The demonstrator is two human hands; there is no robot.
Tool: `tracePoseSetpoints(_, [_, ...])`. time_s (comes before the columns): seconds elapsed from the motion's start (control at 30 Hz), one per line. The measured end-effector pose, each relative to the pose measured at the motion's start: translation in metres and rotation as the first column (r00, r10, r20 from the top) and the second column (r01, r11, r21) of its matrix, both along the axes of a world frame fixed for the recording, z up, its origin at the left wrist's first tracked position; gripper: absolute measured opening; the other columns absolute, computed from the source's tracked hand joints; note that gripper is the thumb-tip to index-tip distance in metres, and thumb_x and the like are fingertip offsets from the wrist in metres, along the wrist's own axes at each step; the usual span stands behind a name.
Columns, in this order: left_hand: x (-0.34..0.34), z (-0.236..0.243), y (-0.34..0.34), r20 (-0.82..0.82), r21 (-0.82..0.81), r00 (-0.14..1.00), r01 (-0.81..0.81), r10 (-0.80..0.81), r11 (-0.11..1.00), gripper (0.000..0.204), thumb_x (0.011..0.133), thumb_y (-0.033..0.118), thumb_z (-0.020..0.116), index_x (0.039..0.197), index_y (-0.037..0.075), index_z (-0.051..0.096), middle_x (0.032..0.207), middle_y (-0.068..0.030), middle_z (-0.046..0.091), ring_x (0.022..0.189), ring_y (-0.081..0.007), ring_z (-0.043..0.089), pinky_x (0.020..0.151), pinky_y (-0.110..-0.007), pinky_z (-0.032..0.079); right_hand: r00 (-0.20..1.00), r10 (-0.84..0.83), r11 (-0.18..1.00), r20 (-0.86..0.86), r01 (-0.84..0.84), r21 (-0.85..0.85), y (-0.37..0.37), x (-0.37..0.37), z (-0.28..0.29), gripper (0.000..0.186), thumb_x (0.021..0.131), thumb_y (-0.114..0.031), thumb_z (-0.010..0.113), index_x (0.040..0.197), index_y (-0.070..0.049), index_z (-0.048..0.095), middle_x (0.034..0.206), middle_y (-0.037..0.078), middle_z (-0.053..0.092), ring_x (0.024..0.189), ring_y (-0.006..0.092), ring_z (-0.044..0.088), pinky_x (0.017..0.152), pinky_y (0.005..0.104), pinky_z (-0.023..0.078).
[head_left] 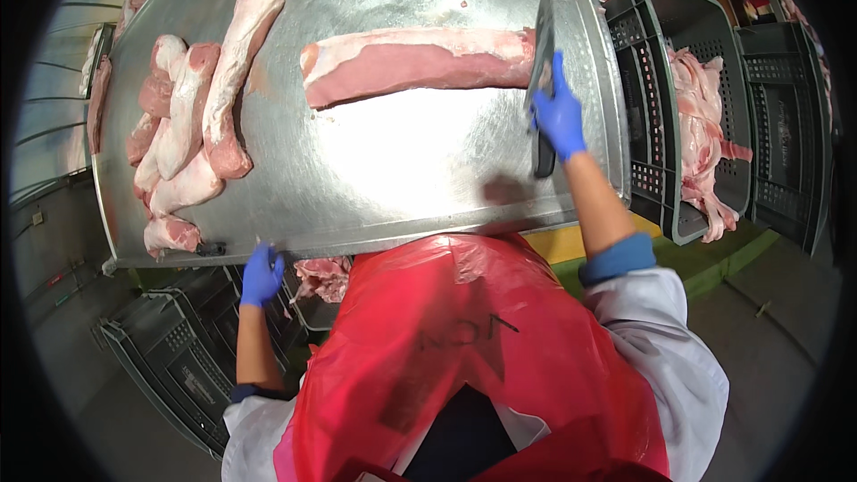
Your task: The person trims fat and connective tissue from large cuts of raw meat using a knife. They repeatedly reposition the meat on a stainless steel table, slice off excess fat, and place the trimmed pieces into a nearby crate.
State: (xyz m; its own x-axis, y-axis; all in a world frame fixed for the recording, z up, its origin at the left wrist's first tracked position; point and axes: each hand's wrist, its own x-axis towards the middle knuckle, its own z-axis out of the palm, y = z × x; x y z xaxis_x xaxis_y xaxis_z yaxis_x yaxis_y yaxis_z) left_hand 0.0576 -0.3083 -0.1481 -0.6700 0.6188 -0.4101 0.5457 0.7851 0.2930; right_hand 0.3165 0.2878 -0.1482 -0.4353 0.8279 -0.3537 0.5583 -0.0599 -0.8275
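In my right hand (560,118), gloved in blue, is a large butcher knife (543,45) with a black handle, one finger stretched along the blade. The broad blade points away from me and lies at the right end of a long boneless pork loin (415,67), overlapping it. Whether it cuts into the meat I cannot tell. The loin lies crosswise on the metal table (384,161), pale fat along its far side. My left hand (262,275), also in a blue glove, is at the table's near edge, fingers somewhat apart and seemingly holding nothing.
Several pork pieces (174,129) are heaped at the table's left, beside another long piece (241,62). A small black object (211,250) lies by the near edge. Grey crates (665,116) with meat strips (699,125) stand right; another crate (170,353) is lower left.
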Motion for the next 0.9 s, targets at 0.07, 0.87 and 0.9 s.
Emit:
tracePoseSetpoints(0.07, [-0.026, 0.025, 0.114, -0.057, 0.153, 0.994, 0.098, -0.090, 0.983, 0.036, 0.094, 0.022, 0.064, 0.120, -0.002, 0.058, 0.112, -0.0246, 0.065, 0.107, -0.0422, 0.063, 0.093, -0.045, 0.050, 1.000, 0.016, 1.000, -0.022, -0.016, -0.010, -0.041, 0.031, -0.019, 0.082, 0.091, -0.004, 0.054, 0.162, -0.028, 0.020, 0.083, 0.011, 0.069, 0.058, 0.0154, 0.064, 0.054, 0.0320, 0.054])
tracePoseSetpoints(0.87, [0.008, 0.010, 0.383, -0.133, 0.090, 0.918, 0.388, -0.375, 0.917, 0.056, 0.072, 0.044, 0.077, 0.109, 0.004, 0.061, 0.105, -0.0195, 0.059, 0.099, -0.0388, 0.058, 0.086, -0.048, 0.049, 0.905, 0.275, 0.945, -0.325, -0.317, -0.083, -0.091, 0.133, -0.022, 0.086, 0.089, -0.002, 0.056, 0.163, -0.019, 0.015, 0.077, 0.007, 0.063, 0.059, 0.0115, 0.059, 0.055, 0.0269, 0.051])
tracePoseSetpoints(0.9, [0.013, 0.013, 0.395, -0.135, 0.090, 0.913, 0.397, -0.384, 0.913, 0.054, 0.073, 0.044, 0.076, 0.106, 0.004, 0.061, 0.103, -0.0195, 0.060, 0.096, -0.0386, 0.059, 0.085, -0.048, 0.050, 0.941, 0.130, 0.959, -0.313, -0.200, -0.200, -0.075, 0.131, 0.005, 0.085, 0.090, 0.001, 0.054, 0.163, -0.019, 0.015, 0.075, 0.006, 0.062, 0.056, 0.0109, 0.057, 0.053, 0.0260, 0.049])
